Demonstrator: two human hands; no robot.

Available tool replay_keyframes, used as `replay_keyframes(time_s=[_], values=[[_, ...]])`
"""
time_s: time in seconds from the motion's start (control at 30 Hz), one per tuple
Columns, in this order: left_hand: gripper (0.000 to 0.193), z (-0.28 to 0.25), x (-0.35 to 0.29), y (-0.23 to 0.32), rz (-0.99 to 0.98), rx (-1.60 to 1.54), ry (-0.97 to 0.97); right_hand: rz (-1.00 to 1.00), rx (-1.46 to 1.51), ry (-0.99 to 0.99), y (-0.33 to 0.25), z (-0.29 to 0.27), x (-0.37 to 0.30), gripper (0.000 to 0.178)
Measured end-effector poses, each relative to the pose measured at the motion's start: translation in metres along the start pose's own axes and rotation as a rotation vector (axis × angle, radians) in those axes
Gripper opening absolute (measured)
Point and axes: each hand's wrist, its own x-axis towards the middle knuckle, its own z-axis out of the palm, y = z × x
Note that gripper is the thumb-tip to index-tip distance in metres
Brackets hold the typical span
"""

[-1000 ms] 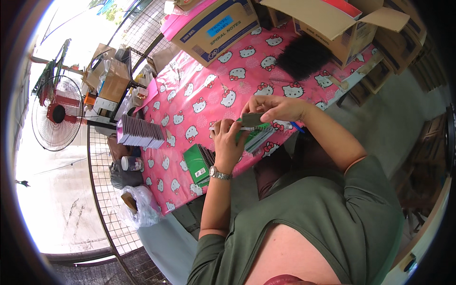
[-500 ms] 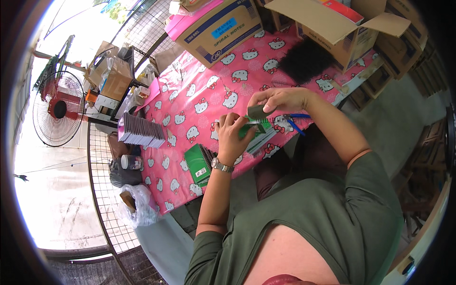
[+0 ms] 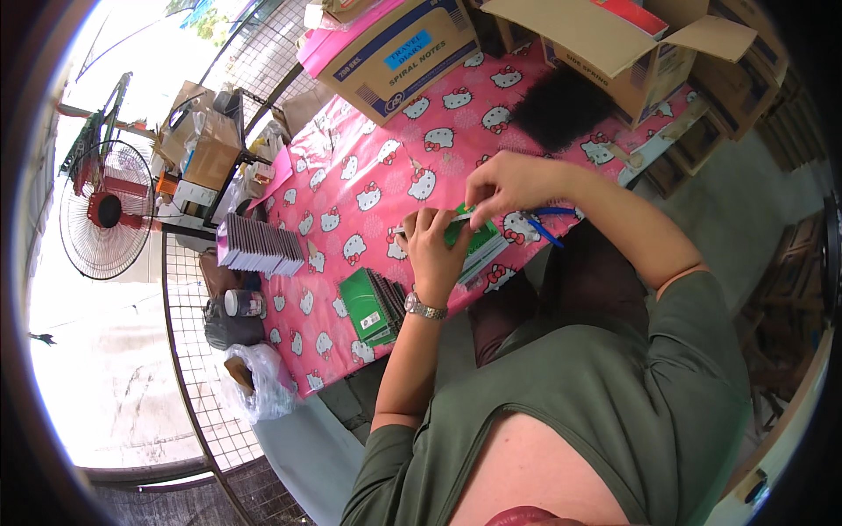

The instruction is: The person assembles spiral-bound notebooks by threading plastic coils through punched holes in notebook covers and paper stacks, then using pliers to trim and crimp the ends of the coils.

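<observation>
My left hand point(image 3: 434, 250) rests on a green spiral notebook point(image 3: 481, 238) lying on the pink cartoon-cat tablecloth point(image 3: 351, 188), fingers curled over its near edge. My right hand point(image 3: 500, 182) hovers just above the same notebook with thumb and forefinger pinched on its top edge or a small part there. A blue pen point(image 3: 544, 230) lies beside the notebook, under my right wrist. To the left, a short stack of green notebooks point(image 3: 373, 305) sits by the table edge.
A dark row of stacked notebooks point(image 3: 259, 245) stands at the table's left end. Cardboard boxes point(image 3: 395, 48) point(image 3: 631, 44) line the far side, with a black furry bundle point(image 3: 557, 110) between. A standing fan point(image 3: 105, 210), wire fence and plastic bag point(image 3: 254, 381) are left.
My right hand has risen slightly and shifted along the notebook's top edge. My left hand has stayed pressed on the notebook, which has turned a little on the cloth.
</observation>
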Motion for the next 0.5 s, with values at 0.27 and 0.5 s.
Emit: replay_keyframes(time_s=[0.27,0.5], values=[[0.026,0.009,-0.009,0.001,-0.039,0.024,0.070,-0.357,-0.679,0.462,-0.004,0.056,-0.014,0.017],[0.027,0.009,-0.009,-0.001,-0.054,0.022,0.094,-0.296,-0.520,0.512,-0.014,0.051,-0.021,0.017]])
